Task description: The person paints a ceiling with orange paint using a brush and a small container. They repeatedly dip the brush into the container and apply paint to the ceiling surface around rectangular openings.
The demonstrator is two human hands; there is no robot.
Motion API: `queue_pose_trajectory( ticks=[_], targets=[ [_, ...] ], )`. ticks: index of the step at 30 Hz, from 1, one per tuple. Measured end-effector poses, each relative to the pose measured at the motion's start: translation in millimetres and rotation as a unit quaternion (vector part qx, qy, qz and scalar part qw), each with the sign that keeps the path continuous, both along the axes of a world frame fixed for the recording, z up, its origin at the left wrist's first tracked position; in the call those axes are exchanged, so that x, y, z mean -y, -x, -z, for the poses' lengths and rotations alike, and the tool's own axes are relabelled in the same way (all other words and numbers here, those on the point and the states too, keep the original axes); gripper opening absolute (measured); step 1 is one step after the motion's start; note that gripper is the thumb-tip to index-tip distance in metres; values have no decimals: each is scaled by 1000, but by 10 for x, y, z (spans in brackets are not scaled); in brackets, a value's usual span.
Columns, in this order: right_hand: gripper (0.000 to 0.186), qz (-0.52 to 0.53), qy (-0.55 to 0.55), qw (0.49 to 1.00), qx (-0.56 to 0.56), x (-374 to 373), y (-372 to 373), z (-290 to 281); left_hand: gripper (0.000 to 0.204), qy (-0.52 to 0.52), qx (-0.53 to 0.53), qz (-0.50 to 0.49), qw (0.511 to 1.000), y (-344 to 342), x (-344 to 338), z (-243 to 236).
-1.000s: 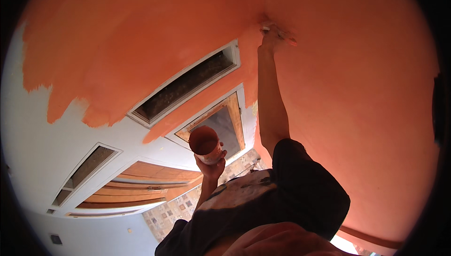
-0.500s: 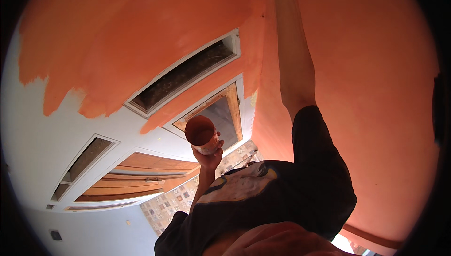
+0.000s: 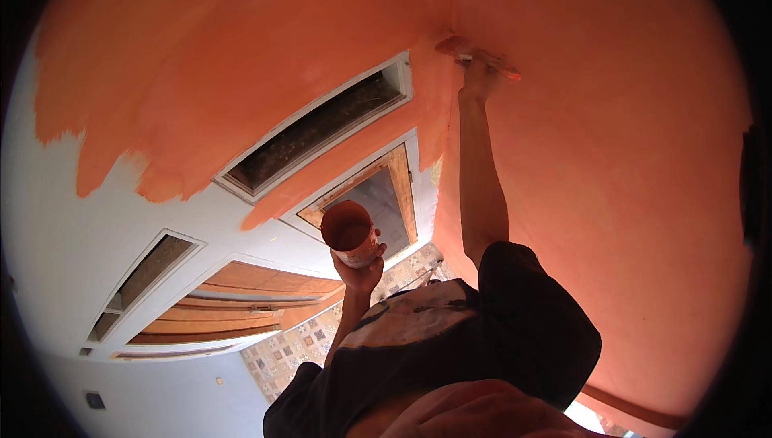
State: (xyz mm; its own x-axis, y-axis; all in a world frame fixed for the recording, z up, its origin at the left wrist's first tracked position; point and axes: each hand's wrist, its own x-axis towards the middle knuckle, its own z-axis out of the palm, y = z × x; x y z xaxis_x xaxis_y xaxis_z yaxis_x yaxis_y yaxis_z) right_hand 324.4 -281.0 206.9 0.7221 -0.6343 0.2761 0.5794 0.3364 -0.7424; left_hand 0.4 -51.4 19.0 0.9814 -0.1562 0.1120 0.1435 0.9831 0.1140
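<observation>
My left hand [image 3: 363, 275] is wrapped round a paint cup [image 3: 354, 257] from below and the side. The cup is round, its inside coated orange, its mouth tipped toward me, and orange smears mark its outer wall. High up, my right hand [image 3: 479, 78] grips an orange-smeared paintbrush [image 3: 455, 46], blurred by motion. The brush lies across the hand, its head at the corner where the two walls meet. Orange paint covers the right-hand wall [image 3: 611, 164] and the upper part of the left-hand wall [image 3: 201, 60], ending there in a ragged edge over white.
A white-framed vent opening [image 3: 318, 128] is set in the left wall above a wooden-framed doorway [image 3: 400, 189]. Farther left are a smaller opening [image 3: 145, 277] and a wooden double door [image 3: 241, 301]. Patterned tiles cover the floor [image 3: 293, 349] far below. A dark object [image 3: 750, 189] shows at the right edge.
My right arm has come down and left, bringing the hand and paintbrush fully into view at the wall corner. My left hand with the cup has shifted very slightly right.
</observation>
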Motion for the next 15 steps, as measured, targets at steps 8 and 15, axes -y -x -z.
queue_pose_trajectory(
  ticks=[8,15],
  targets=[
    [23,157,188,966,79,-351,-629,-1624,68,14,26,-24,999,30,-86,9],
    [14,-156,-41,952,260,-280,-341,-2214,66,20,38,-14,999,22,-102,-1]
  ],
)
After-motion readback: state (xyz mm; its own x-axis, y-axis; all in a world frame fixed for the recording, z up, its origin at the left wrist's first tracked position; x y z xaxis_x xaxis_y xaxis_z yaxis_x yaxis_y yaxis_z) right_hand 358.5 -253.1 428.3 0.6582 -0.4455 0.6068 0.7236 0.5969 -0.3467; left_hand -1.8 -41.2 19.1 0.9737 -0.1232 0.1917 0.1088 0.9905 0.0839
